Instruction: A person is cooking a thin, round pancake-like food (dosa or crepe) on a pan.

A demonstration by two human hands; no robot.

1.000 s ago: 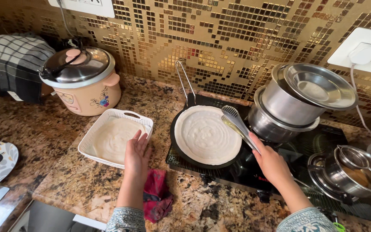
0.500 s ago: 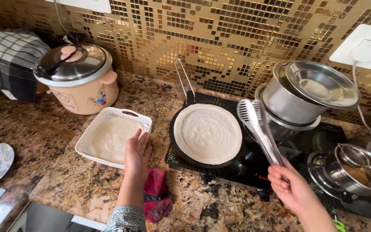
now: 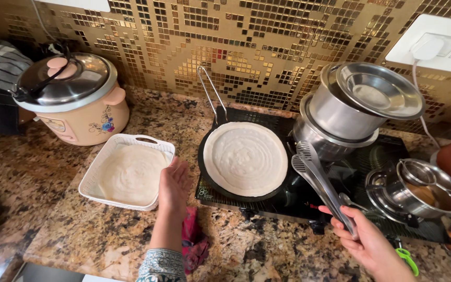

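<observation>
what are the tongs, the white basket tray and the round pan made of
Tongs in the right hand: likely stainless steel, with a grey, shiny sheen. Basket tray by the left hand: probably plastic, matte white with a moulded lattice rim. Pan: dark metal, perhaps cast iron or nonstick; only the black rim shows around the batter, with a wire handle.

Steel tongs (image 3: 317, 175) tilted beside the pan, white basket (image 3: 127, 175) holding flatbread
</observation>
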